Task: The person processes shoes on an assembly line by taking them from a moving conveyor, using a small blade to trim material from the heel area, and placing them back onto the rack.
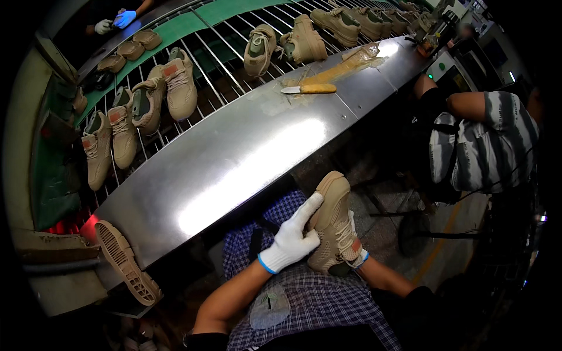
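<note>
A beige knit sneaker (335,225) with pale laces and a small orange-red tag is held over my lap, toe pointing up and away. My left hand (295,237), in a white glove with a blue cuff, presses against the left side of the shoe. Its index finger stretches along the sole edge near the toe, and the thumb rests lower down. On the far side of the shoe, my right hand (363,257) supports it. Only a bit of its white glove shows past the heel and laces, so most of those fingers are hidden.
A shiny metal ledge (234,175) runs alongside a rod conveyor carrying several beige sneakers (181,88). A knife with a yellow handle (317,89) lies on the ledge. One loose sole (126,260) leans at its left end. A seated person (489,134) is at right; gloved hands (123,19) work beyond the conveyor.
</note>
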Motion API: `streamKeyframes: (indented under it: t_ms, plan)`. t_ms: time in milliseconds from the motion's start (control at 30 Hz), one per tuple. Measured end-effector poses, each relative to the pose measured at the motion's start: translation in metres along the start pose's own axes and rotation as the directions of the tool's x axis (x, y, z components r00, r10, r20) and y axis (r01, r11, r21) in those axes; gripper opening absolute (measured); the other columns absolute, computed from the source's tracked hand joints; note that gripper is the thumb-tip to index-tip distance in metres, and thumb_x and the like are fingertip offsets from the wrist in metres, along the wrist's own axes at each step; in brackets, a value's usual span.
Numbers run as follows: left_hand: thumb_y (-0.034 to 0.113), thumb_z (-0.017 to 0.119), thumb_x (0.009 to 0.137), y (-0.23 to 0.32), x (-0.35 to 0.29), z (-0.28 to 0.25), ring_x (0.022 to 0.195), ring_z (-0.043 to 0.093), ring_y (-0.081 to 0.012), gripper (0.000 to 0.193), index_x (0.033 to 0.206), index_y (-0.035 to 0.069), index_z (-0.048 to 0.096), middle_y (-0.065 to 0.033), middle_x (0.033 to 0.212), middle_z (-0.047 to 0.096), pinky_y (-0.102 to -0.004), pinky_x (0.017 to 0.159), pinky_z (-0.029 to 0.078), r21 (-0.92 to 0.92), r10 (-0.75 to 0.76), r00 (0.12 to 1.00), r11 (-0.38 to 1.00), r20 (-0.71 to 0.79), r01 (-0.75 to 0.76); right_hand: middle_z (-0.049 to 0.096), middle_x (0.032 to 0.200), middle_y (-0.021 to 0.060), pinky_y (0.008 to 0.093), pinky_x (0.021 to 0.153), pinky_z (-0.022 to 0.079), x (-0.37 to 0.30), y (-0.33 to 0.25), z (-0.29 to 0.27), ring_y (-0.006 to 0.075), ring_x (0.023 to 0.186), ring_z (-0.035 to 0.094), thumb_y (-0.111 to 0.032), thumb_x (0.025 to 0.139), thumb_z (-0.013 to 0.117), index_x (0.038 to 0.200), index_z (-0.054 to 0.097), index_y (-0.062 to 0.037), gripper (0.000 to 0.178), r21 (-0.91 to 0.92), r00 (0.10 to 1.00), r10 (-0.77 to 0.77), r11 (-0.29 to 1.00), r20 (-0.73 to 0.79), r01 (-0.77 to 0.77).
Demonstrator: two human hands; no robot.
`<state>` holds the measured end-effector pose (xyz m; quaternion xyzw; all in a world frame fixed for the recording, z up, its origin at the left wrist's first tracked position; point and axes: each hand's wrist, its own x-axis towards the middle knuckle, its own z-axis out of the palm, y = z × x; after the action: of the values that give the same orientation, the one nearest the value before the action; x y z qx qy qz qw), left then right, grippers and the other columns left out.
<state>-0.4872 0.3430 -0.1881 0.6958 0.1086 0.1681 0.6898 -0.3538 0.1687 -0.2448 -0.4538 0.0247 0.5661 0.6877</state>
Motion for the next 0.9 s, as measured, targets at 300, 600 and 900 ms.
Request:
streamKeyframes:
  t_ms: [300, 600, 900]
  plan:
    - [0.027, 0.082, 0.09, -0.002, -0.017, -0.019, 0.164, 0.004, -0.039, 0.134, 0.164, 0.004, -0.027, -0.0299, 0.176, -0.001, -0.0497, 0.132, 0.007, -0.155, 0.081, 0.982, 0.982, -0.173, -0.108, 0.063, 0.146, 0.0173, 0.0417, 0.115, 0.049, 0.022, -0.025, 0.04, 0.0312, 0.131, 0.063, -0.062, 0.109, 0.044, 0.156, 0.049, -0.0071, 0.072, 0.054, 0.977, 0.134, 0.988, 0.163, -0.144]
    - [0.02, 0.094, 0.078, 0.083, -0.048, -0.194, 0.133, 0.054, -0.0234, 0.095, 0.156, 0.004, 0.043, -0.0131, 0.142, 0.057, -0.0364, 0.114, 0.044, 0.149, -0.318, 0.947, 0.936, -0.041, 0.32, 0.072, 0.12, 0.0249, 0.0374, 0.087, 0.063, -0.078, -0.117, 0.193, 0.0324, 0.104, 0.076, -0.032, 0.096, 0.072, 0.137, 0.065, -0.0043, 0.05, -0.783, 0.747, 0.274, 0.041, 0.606, 0.62]
    - [0.026, 0.095, 0.075, 0.081, -0.052, -0.191, 0.125, 0.059, -0.0213, 0.082, 0.142, 0.003, 0.054, -0.0112, 0.133, 0.061, -0.0368, 0.11, 0.047, 0.148, -0.332, 0.933, 0.924, -0.14, 0.352, 0.062, 0.134, 0.0236, 0.0408, 0.08, 0.064, -0.004, -0.062, 0.196, 0.0363, 0.091, 0.075, -0.013, 0.092, 0.068, 0.146, 0.051, 0.0028, 0.059, -0.608, 0.606, -0.144, -0.385, 0.783, 0.694]
